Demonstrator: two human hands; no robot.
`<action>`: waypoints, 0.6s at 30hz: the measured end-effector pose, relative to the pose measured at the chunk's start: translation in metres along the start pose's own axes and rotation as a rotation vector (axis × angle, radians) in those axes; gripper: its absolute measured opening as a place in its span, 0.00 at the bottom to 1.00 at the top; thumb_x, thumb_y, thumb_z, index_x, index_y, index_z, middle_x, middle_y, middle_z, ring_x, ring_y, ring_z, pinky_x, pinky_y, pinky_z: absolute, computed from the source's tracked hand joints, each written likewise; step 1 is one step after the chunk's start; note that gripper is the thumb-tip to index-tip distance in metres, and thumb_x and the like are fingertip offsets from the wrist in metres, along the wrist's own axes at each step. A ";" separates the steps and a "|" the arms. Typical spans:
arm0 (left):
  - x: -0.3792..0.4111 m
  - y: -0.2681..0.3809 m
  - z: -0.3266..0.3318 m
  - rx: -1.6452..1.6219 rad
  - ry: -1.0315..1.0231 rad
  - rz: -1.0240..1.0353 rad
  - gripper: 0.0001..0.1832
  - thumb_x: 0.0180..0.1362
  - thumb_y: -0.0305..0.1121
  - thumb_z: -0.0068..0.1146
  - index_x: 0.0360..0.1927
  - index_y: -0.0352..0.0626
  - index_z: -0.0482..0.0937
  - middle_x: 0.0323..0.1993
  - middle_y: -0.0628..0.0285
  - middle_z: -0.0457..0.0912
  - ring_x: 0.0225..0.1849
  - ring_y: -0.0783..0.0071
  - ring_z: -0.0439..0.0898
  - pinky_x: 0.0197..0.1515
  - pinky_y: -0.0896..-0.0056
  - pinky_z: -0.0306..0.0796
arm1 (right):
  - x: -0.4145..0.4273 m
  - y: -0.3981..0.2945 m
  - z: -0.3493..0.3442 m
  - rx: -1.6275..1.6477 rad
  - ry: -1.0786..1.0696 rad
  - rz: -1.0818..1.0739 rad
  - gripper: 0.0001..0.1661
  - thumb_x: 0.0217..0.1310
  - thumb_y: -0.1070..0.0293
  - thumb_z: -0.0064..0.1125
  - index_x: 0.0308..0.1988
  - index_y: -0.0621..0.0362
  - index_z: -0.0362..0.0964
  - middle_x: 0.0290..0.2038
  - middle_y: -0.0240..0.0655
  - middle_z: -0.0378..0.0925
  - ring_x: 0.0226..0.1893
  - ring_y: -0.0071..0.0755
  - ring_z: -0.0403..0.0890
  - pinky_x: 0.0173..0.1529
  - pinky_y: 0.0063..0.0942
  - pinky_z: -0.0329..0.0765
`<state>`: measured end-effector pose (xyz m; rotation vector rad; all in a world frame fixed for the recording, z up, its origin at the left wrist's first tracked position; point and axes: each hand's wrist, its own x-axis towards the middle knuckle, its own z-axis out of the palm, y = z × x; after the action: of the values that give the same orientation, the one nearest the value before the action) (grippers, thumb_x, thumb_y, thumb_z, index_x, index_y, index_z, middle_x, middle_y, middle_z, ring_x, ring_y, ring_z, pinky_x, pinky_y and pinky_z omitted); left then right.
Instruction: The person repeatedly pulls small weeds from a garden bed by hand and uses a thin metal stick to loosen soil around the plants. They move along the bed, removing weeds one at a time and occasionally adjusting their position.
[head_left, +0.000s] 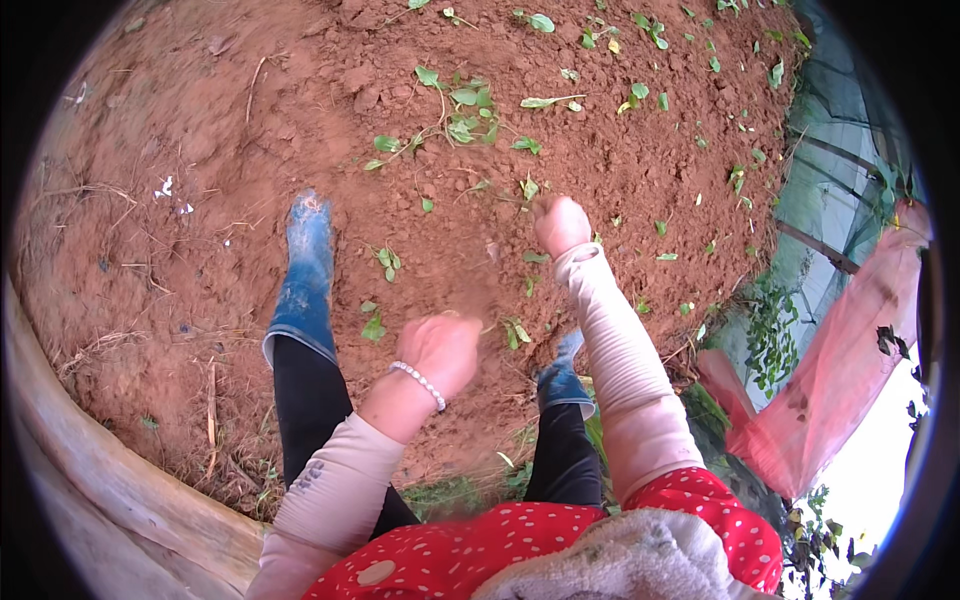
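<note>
Low over reddish-brown soil (450, 255), my left hand (439, 352) is curled and slightly blurred, with a white beaded bracelet (420, 385) at its wrist. A small leafy sprig (515, 331) lies just beyond its knuckles. Farther out and to the right, my right hand (561, 225) is also curled, close beside a green seedling (529, 187). Both backs face up, so the fingers and anything inside them are hidden. A larger clump of leafy stems (465, 112) rests on the ground ahead.
My blue rubber boots (306, 255) stand apart on the soil. Loose leaves (637, 94) are scattered to the upper right. Green netting (832, 172) and pink mesh (832, 382) border the right side. A pale curved edge (142, 495) runs along the lower left.
</note>
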<state>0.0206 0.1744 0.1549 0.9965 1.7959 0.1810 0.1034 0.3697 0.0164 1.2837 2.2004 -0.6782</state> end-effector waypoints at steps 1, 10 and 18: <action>-0.002 -0.002 -0.001 -0.009 0.001 -0.010 0.07 0.43 0.27 0.46 0.23 0.40 0.76 0.25 0.48 0.77 0.31 0.51 0.77 0.34 0.56 0.70 | -0.001 -0.012 -0.016 0.142 0.112 -0.052 0.14 0.53 0.61 0.54 0.36 0.57 0.76 0.30 0.47 0.77 0.33 0.49 0.78 0.39 0.35 0.74; -0.005 -0.006 -0.007 0.006 0.012 -0.020 0.06 0.43 0.27 0.49 0.24 0.39 0.77 0.29 0.48 0.77 0.33 0.54 0.78 0.36 0.58 0.71 | -0.025 0.036 -0.004 -0.059 0.066 0.124 0.12 0.51 0.62 0.54 0.34 0.56 0.77 0.30 0.46 0.77 0.33 0.49 0.78 0.39 0.37 0.74; -0.006 -0.009 -0.001 0.004 0.051 0.049 0.07 0.44 0.28 0.49 0.28 0.41 0.75 0.25 0.52 0.76 0.29 0.54 0.77 0.33 0.56 0.70 | 0.001 0.006 -0.003 -0.218 0.088 0.008 0.12 0.54 0.61 0.50 0.33 0.53 0.77 0.30 0.45 0.77 0.33 0.49 0.78 0.38 0.38 0.75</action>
<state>0.0160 0.1646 0.1545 1.0484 1.8195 0.2353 0.1081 0.3747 0.0169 1.2303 2.2663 -0.3723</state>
